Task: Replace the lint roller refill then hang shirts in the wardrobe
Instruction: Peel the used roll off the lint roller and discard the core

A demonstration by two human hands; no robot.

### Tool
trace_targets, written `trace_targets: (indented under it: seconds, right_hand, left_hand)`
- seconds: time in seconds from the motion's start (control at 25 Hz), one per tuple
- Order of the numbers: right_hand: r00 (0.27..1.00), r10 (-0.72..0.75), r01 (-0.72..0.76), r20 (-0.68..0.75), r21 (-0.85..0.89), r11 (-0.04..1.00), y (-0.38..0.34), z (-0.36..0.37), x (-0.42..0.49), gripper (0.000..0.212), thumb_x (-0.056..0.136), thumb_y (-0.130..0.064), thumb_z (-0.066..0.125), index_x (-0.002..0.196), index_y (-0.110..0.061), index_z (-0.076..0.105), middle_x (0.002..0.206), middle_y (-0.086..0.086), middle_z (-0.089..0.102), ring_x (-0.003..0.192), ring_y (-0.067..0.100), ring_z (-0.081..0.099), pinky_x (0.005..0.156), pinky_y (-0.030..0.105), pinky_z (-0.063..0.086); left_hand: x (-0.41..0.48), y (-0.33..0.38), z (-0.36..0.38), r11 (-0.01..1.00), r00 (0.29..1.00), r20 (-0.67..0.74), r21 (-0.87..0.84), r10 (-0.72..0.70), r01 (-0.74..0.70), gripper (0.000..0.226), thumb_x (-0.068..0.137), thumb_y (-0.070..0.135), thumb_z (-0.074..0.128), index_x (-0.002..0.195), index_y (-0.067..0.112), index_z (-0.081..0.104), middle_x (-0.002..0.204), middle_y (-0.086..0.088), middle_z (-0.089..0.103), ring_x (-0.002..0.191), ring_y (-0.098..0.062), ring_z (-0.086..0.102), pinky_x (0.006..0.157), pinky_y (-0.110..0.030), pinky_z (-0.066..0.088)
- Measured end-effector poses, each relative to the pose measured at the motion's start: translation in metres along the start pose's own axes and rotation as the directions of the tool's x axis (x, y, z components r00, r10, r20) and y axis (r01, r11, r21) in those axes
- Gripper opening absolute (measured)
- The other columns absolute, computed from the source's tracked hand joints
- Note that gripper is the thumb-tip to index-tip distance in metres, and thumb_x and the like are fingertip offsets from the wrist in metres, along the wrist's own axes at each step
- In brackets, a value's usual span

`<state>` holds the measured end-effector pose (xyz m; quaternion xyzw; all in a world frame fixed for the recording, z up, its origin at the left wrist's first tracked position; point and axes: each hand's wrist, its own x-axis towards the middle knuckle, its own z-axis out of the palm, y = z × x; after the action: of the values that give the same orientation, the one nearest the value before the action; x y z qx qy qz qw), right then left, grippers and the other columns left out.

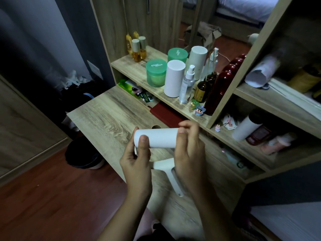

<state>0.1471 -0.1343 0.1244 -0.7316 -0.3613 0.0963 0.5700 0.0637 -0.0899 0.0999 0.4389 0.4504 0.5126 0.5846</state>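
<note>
The lint roller refill (159, 137), a plain white roll, lies level between my two hands, held in the air just above the wooden desk (107, 117). My left hand (137, 162) grips its left end, thumb pressed on the near face and the fingers wrapped round the back. My right hand (189, 150) is clamped on the right end, thumb on the rim and the fingers curled over the end of the roll.

Under my hands the white lint roller handle (169, 173) lies flat on the desk, its grip pointing towards me. My right hand hides part of its upper end, so I cannot tell how its bar sits.

Behind the roll runs a low shelf (137, 70). On it stand a green jar (155, 73), a tall white tube (173, 78), a clear spray bottle (187, 84) just beside the tube, and a dark red bottle (218, 91) against the upright board. In the cubby to the right another white roll (246, 128) lies tilted among small bottles. A dark bin (81, 155) stands on the floor beside the left corner of the desk.
</note>
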Motion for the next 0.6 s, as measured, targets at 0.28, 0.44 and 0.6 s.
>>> trace_targets:
  seconds: [0.28, 0.44, 0.6]
  right_hand:
    - [0.971, 0.015, -0.066, 0.240, 0.205, 0.977, -0.001, -0.007, -0.005, 0.034, 0.084, -0.027, 0.040, 0.118, -0.024, 0.040, 0.105, 0.004, 0.060, 0.087, 0.013, 0.061, 0.071, 0.014, 0.049]
    - [0.984, -0.086, 0.069, 0.155, 0.110, 0.992, 0.002, -0.002, -0.012, 0.045, 0.092, -0.038, 0.029, 0.135, -0.026, 0.034, 0.117, 0.009, 0.062, 0.099, 0.013, 0.063, 0.077, 0.016, 0.050]
    - [0.997, -0.061, 0.057, 0.042, 0.107, 0.993, 0.006, 0.003, -0.013, 0.041, 0.093, -0.038, 0.031, 0.132, -0.031, 0.038, 0.084, -0.001, 0.068, 0.070, 0.000, 0.065, 0.060, 0.008, 0.045]
  left_hand:
    - [0.018, 0.009, -0.001, 0.963, 0.985, 0.103, -0.217, -0.139, 0.159, 0.023, 0.090, 0.036, 0.052, 0.094, 0.019, 0.067, 0.056, 0.011, 0.038, 0.049, -0.003, 0.032, 0.046, -0.017, 0.026]
    - [0.019, 0.011, 0.004, 0.934, 0.972, 0.137, -0.280, -0.192, 0.224, 0.023, 0.089, 0.034, 0.052, 0.093, 0.015, 0.065, 0.060, 0.010, 0.050, 0.053, -0.005, 0.041, 0.046, -0.014, 0.036]
    - [0.015, 0.009, 0.008, 0.924, 0.957, 0.142, -0.261, -0.251, 0.281, 0.022, 0.093, 0.032, 0.051, 0.092, 0.015, 0.066, 0.069, 0.003, 0.057, 0.059, -0.009, 0.050, 0.051, -0.017, 0.041]
